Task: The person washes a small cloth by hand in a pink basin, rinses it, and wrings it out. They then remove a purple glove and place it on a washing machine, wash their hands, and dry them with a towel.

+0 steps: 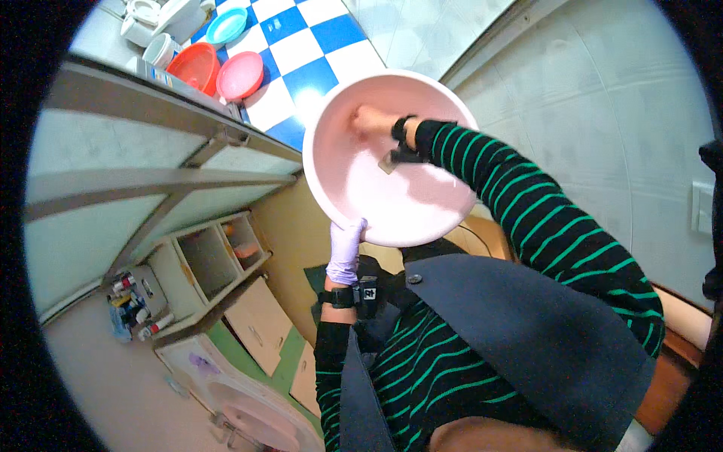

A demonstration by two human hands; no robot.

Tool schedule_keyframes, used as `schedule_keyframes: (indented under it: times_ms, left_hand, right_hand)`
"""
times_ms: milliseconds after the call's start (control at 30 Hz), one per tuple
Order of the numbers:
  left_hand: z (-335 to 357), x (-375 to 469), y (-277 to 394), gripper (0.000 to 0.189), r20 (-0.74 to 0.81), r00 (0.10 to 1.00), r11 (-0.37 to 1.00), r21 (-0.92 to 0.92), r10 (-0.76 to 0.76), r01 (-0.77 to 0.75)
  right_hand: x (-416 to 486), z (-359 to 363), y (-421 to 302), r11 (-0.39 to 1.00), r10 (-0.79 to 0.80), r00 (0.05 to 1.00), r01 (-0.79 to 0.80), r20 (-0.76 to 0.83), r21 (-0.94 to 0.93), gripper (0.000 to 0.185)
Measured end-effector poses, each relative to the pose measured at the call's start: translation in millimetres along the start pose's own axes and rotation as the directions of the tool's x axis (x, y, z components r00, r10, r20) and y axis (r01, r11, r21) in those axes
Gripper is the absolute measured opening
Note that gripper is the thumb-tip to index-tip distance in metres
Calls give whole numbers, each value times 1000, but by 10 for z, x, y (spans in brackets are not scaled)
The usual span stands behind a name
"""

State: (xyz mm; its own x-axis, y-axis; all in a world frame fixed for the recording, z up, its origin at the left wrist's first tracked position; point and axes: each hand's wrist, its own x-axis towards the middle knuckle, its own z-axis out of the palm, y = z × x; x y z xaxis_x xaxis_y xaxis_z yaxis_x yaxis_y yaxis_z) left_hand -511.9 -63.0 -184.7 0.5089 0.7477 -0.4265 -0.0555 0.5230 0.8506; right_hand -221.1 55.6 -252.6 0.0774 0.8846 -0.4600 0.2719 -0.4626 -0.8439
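Note:
A large pale pink plastic basin (pixel 350 186) is held up in front of me, its inside facing my eyes. My left hand (pixel 345 251), in a thin lilac glove, grips the rim nearest me with the thumb over the edge. Inside the basin is my right hand (pixel 373 123), bare and slightly blurred, its fingers bent against or close to the far left inner wall. Whether those fingers hold anything cannot be made out. Black straps with small devices sit on both wrists.
Ahead on the blue and white tiled floor (pixel 309 73) stand a pink basin (pixel 240 76), a red basin (pixel 195 68) and a blue basin (pixel 226 26). A framed glass door (pixel 101 158) is at my left. Beyond it are a shelf unit (pixel 206 260) and a washbasin (pixel 254 415) with a crumpled purple item (pixel 203 363).

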Motion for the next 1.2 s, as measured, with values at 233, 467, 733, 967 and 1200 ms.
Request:
schedule_keyframes:
  times_ms: [233,467,733,967,1200]
  left_hand:
    - [340,529,461,32,83,995,996,-70,-48,54]
    - [296,1076,794,45,150,982,964,256,-114,73]
    - [464,1342,1293,39,24,992,993,-10,121,-121]
    - [483,1811,1214,50,-283,959,997,-72,21,-43]
    - [586,2199,1215,49,-374,926,993,-89,44,-84]
  right_hand:
    - [-707,154,-803,471,-541,729,675,419,-567,28]
    - [-397,-358,-1438,-329,-821,10,810,571,-486,58]
    - [1143,-1994,-2015,-26,-661,610,563,437,-826,55]
    - [1171,-2628,-1317,67,-559,825,148,86,-987,85]
    - [1664,-2175,-1007,206,-76,899,438,432,-875,19]
